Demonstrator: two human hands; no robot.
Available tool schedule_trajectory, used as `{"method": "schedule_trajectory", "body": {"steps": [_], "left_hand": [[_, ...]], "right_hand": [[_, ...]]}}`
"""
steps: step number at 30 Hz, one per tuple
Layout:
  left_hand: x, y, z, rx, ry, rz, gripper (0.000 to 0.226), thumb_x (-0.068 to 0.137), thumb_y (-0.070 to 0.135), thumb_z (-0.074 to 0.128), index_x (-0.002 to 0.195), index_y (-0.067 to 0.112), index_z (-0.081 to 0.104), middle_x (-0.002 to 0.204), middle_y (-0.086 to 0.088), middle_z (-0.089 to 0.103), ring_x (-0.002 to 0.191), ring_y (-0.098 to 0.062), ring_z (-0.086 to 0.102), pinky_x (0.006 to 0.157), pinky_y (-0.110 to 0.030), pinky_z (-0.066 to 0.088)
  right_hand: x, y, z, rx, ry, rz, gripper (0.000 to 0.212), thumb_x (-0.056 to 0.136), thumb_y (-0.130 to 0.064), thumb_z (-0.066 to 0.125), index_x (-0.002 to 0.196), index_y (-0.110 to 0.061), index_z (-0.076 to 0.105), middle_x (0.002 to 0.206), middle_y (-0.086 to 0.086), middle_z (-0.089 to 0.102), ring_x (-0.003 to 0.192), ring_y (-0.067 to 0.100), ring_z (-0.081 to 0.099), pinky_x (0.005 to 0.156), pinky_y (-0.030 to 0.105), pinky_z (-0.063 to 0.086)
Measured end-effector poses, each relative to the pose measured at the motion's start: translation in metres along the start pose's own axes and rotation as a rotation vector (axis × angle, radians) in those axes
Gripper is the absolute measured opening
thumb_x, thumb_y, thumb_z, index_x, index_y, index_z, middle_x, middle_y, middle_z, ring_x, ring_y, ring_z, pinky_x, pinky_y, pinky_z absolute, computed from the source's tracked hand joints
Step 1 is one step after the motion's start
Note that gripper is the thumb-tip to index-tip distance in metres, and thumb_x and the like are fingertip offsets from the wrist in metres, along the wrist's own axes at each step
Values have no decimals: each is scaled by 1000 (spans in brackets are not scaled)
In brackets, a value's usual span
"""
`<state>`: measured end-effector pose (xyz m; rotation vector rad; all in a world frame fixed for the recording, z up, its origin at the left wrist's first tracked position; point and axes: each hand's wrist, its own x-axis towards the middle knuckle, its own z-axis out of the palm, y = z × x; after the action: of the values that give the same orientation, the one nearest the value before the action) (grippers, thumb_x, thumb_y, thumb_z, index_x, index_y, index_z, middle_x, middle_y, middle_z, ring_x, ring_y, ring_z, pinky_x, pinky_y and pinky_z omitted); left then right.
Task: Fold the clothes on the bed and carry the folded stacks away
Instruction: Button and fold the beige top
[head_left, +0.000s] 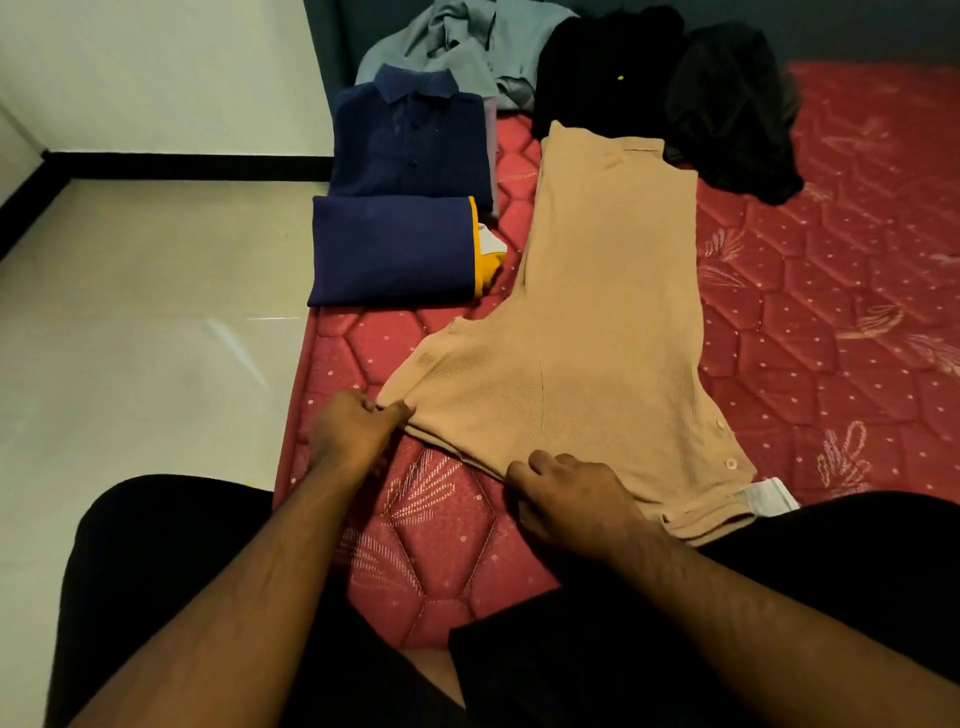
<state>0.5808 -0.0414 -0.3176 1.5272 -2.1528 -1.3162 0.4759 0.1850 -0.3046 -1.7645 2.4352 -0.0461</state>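
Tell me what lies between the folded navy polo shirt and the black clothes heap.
In the head view, the far end of the beige shirt reaches between the navy polo shirt and the black heap; otherwise only bare red mattress.
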Motion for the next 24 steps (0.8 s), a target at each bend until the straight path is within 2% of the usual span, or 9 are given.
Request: {"method": "schedule_trajectory", "body": {"steps": [2,6,8,10,12,15,18,21,24], "left_hand": [[0,3,3,-111,-11,-28,27,83,25,74,71,6,59,55,-11,62,40,-24,55,43,-32,49],[-6,27,17,-863,-26,-225,9,88,6,58,82,12,56,71,-3,58,57,-10,56,50,-24,50],[-8,37,25,-1195,-92,-306,7,89,9,54,84,13,57,73,0,59,60,-8,58,58,-21,52],[-7,38,36,-1434,-174,-365,11,92,16,55,85,12,62,78,-1,69,71,-11,66,75,-22,56],[-9,34,49,-1409,-160,-319,11,93,16,59,101,10,64,94,-5,73,86,-15,70,84,-28,56],[-9,24,58,-1218,21,-273,31,89,-12,54,100,18,57,99,-4,66,86,-15,65,87,-32,55],[-1,18,51,-1195,108,-267,46,85,-23,48,100,21,56,98,-3,62,82,-12,60,87,-30,51],[1,17,47,-1205,139,-306,46,86,-22,49,93,23,57,91,0,62,78,-10,60,79,-24,53],[-4,20,50,-1289,125,-286,38,87,-17,52,93,20,57,87,0,65,77,-9,63,70,-20,57]], "right_hand": [[2,1,0,28,-13,-17,30,96,-38,40,119,-21,48,108,1,56,92,18,57,68,30,46],[3,19,2,347,-60,66,42,87,-55,49,113,-23,59,104,-5,56,93,12,54,78,29,49],[8,36,1,515,192,165,48,84,-58,46,105,-20,67,101,-4,58,93,12,54,81,35,50],[12,56,0,448,349,279,62,85,-63,37,120,-20,63,123,3,57,113,20,52,95,42,45],[12,65,3,260,71,327,88,78,-82,17,149,-32,28,158,3,23,143,27,21,116,49,19],[3,65,21,86,-211,261,82,77,-83,6,147,-46,-15,159,-8,-18,147,21,-17,116,53,-12],[-3,93,24,186,-83,470,79,84,-81,13,150,-44,-8,159,-12,-14,147,15,-11,118,51,-6],[-8,124,19,197,14,801,87,82,-81,6,154,-31,1,162,3,-1,149,24,-3,120,46,4],[-1,100,22,116,-71,688,84,83,-79,4,152,-33,-11,161,4,-13,147,28,-14,117,52,-9]]}}
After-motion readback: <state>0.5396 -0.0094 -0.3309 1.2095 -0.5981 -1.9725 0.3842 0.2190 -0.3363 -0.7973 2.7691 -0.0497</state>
